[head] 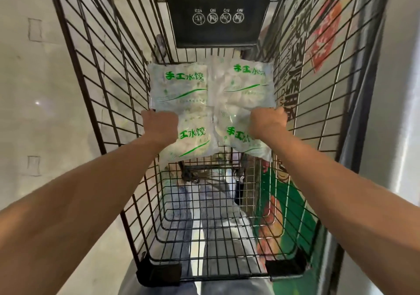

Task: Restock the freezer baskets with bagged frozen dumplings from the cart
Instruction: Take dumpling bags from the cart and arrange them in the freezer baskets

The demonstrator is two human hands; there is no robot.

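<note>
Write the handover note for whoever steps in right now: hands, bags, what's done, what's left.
Left hand: gripping the left dumpling bags at their near edge.
Right hand: gripping the right dumpling bags the same way.
Bags: four labels show, two per side, inside the wire cart; whether lifted or resting is unclear.
Done: both stacks in hand.
Left: carry them out to the freezer baskets, which are not in view.
</note>
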